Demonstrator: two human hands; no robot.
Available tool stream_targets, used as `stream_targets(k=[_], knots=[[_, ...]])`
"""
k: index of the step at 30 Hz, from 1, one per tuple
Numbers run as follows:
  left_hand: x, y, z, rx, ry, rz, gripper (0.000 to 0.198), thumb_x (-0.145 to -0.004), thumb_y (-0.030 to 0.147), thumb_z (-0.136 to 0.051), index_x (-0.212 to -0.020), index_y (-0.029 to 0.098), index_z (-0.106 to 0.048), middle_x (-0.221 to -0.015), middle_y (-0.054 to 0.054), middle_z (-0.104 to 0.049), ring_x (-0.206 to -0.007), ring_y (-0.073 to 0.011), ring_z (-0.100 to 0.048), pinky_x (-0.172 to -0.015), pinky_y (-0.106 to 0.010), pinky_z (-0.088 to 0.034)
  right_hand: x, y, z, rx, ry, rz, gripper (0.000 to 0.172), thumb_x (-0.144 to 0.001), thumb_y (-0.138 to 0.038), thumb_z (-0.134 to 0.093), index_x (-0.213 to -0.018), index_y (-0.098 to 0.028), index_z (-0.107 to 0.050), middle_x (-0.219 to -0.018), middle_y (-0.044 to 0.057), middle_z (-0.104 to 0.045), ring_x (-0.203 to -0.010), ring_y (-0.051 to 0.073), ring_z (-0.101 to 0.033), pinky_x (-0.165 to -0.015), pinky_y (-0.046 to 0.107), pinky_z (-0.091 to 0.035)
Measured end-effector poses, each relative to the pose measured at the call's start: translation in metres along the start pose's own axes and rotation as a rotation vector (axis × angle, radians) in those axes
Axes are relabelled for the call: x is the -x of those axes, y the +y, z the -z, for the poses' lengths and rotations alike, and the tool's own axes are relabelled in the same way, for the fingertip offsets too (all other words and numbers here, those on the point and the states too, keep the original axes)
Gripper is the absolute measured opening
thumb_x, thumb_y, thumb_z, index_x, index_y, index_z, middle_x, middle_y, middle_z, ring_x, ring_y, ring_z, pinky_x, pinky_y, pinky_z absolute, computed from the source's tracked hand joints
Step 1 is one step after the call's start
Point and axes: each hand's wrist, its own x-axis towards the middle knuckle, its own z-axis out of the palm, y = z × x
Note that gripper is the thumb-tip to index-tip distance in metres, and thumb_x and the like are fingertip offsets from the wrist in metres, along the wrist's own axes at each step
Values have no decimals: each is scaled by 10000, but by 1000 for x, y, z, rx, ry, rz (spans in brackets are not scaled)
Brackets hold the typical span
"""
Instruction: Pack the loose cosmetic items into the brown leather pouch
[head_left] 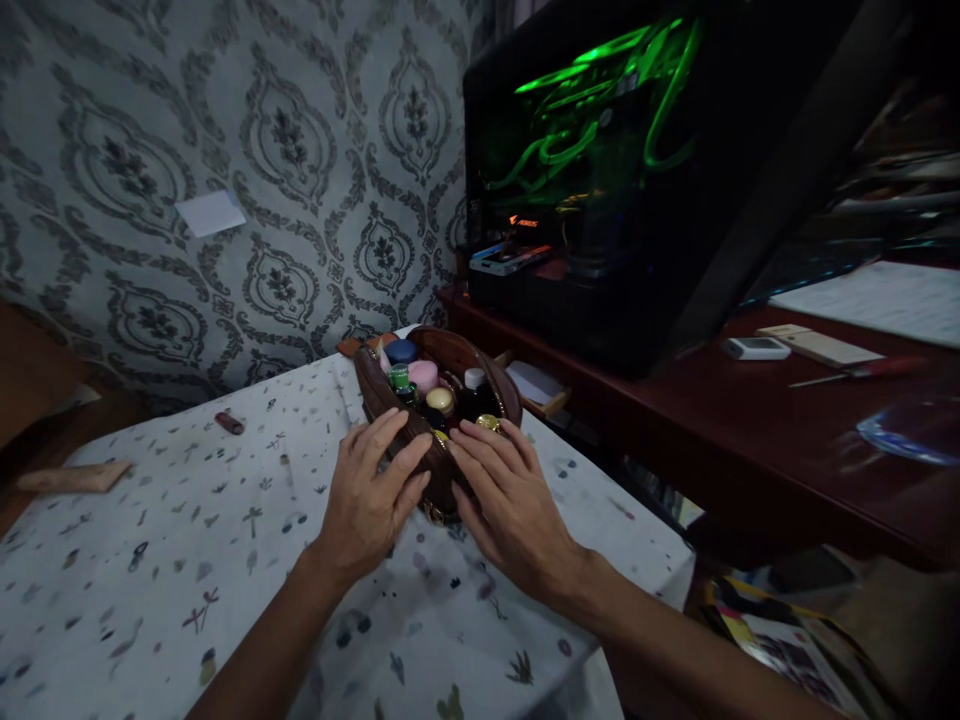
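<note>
Resting at the near rim of one open brown bag (441,478) are our left hand (373,490) and right hand (517,500); the left fingers are slightly apart, the right ones closer together, and we cannot tell whether either set pinches the rim. The bag sits on a worktop (247,560) under white patterned cloth. If we pressed or pulled that near side down, it could tip and its packed contents might topple. Inside we count at least six things: one gold lid (488,423), one cream lid (439,401), one green-capped bottle (399,378), one white-capped dark bottle (475,378), one pink container (422,377) and one blue lid (401,351). Beyond stand one green-lit computer case (600,120) and one patterned wall (225,60).
</note>
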Motion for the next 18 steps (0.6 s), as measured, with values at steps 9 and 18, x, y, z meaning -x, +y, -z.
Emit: stream_targets(k=[9,18], knots=[[-6,7,-8,-8,34,77,198,-1003,261,-498,-1164,218,-605,-1254,-130,-600,-1232,-268,-562,-1016,-446,-484,1,3,0,4,-4,19,435,-928,-111,-505,-1362,-115,-537,-1284,145,-686,-1301,281,-564,-1128,561,-412],[39,-12,16,-32,-266,104,461,-1046,332,-390,-1499,250,-365,-1589,-154,-379,-1511,-258,-306,-1178,-518,-345,-5,-14,-9,46,-11,44,724,-962,-189,-488,-1601,-119,-156,-1426,239,-559,-1423,371,-432,-1127,662,-353]])
